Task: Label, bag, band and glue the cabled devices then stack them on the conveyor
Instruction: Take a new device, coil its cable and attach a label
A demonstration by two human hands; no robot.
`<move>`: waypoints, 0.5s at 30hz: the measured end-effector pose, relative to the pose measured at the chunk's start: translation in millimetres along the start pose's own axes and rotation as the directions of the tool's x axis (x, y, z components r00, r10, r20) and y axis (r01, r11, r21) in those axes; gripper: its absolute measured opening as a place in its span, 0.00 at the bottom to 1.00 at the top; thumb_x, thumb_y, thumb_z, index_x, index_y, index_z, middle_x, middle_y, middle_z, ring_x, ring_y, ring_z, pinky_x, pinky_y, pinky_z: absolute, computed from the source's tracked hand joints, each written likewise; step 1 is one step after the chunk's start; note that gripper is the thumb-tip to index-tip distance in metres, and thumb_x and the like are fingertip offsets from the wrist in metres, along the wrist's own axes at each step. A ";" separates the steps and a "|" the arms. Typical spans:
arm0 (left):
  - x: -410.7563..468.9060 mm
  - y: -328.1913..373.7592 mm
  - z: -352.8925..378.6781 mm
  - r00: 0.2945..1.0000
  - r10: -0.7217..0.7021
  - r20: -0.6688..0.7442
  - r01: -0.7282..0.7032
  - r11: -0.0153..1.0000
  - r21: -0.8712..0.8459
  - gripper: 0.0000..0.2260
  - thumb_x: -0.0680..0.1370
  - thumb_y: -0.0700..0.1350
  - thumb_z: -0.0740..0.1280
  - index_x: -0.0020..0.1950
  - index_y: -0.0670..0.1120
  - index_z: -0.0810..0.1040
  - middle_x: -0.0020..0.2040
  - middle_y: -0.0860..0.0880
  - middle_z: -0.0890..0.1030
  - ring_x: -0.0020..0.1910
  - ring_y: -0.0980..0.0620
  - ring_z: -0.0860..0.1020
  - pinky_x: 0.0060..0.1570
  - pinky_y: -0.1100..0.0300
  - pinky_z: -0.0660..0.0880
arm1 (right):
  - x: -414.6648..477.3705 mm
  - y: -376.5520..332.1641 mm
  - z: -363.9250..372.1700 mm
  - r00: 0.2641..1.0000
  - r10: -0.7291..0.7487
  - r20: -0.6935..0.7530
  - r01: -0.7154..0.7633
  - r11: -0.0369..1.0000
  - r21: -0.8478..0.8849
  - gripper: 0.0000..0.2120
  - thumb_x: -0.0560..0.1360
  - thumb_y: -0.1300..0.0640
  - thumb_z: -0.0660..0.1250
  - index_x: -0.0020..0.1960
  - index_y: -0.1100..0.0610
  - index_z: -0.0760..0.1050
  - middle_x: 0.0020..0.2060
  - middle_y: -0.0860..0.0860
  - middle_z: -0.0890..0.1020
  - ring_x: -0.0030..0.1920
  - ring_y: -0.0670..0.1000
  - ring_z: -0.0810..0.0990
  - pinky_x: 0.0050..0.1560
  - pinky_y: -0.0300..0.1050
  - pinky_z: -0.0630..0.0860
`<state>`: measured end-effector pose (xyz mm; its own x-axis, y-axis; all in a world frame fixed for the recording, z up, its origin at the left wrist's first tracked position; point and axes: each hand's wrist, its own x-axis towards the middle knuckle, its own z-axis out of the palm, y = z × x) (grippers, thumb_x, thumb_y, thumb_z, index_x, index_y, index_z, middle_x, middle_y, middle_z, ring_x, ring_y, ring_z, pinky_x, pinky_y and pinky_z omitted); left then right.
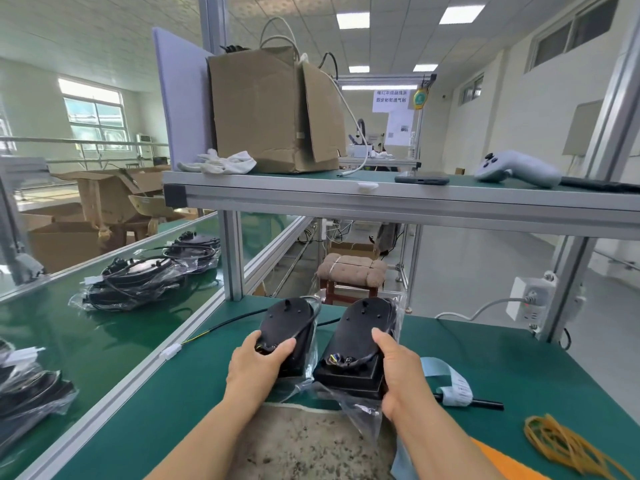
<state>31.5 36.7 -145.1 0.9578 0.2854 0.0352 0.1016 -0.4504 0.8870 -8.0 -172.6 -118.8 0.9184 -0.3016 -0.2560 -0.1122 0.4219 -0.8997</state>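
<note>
The left hand (258,362) curls round the left device (287,322). The right hand (398,372) curls round the right device (363,327). The 2 sit side by side on the worktop (519,358). They look hard, but the plastic bag (360,412) looks slippery, so hold the sides.

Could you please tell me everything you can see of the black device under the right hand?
The device is a black, smooth plastic-looking shell, oval at the far end and squared at the near end, where a black cable and small coloured wires gather. A clear plastic bag wraps it, its loose mouth trailing toward the person. It seems to rest on the green table beside a second device. The right hand grips its near right edge, thumb on top.
</note>
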 end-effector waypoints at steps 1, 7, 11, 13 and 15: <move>0.8 -0.8 -1.8 1.000 -0.004 -0.011 0.004 0.999 -0.034 0.34 0.71 0.65 0.70 0.71 0.50 0.71 0.65 0.47 0.76 0.62 0.46 0.74 0.61 0.51 0.70 | 0.4 -1.5 1.4 1.000 0.006 0.001 -0.006 1.000 0.018 0.13 0.75 0.53 0.72 0.54 0.61 0.80 0.44 0.60 0.87 0.45 0.62 0.86 0.49 0.60 0.83; 3.7 -3.5 -9.4 0.996 -0.084 -0.031 0.080 0.990 -0.115 0.31 0.72 0.66 0.67 0.69 0.49 0.73 0.63 0.47 0.77 0.57 0.47 0.74 0.58 0.51 0.70 | -1.2 -8.6 6.8 1.000 0.015 0.011 -0.015 1.000 0.002 0.12 0.76 0.54 0.71 0.54 0.61 0.80 0.41 0.61 0.87 0.42 0.63 0.86 0.47 0.62 0.83; 3.0 -3.2 -19.2 0.997 -0.073 -0.037 0.070 0.995 -0.072 0.30 0.71 0.64 0.71 0.68 0.50 0.75 0.59 0.48 0.78 0.56 0.47 0.76 0.58 0.51 0.73 | -4.2 -10.5 2.8 1.000 0.030 0.009 -0.029 0.999 -0.026 0.11 0.76 0.56 0.71 0.54 0.61 0.80 0.38 0.60 0.87 0.36 0.61 0.86 0.40 0.58 0.84; 4.9 -7.6 -29.5 0.995 -0.059 -0.076 0.065 0.995 0.074 0.32 0.70 0.64 0.72 0.70 0.52 0.73 0.61 0.47 0.77 0.60 0.44 0.75 0.60 0.49 0.73 | -3.1 -16.1 -5.5 1.000 0.024 -0.020 -0.024 1.000 -0.007 0.11 0.76 0.56 0.71 0.54 0.62 0.79 0.39 0.62 0.86 0.35 0.62 0.85 0.37 0.60 0.83; 7.3 -16.1 -38.4 0.991 -0.052 -0.121 0.078 0.972 0.221 0.35 0.69 0.65 0.72 0.72 0.54 0.71 0.65 0.44 0.75 0.64 0.41 0.72 0.65 0.46 0.70 | -1.4 -24.7 -14.8 0.999 0.008 -0.048 -0.007 0.999 0.033 0.10 0.75 0.56 0.71 0.52 0.61 0.79 0.40 0.63 0.85 0.34 0.62 0.85 0.32 0.59 0.82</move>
<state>26.6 78.5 -141.4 0.9115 0.4090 0.0442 0.2333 -0.6023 0.7634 -12.1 -195.2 -101.4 0.8981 -0.3389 -0.2803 -0.1060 0.4516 -0.8859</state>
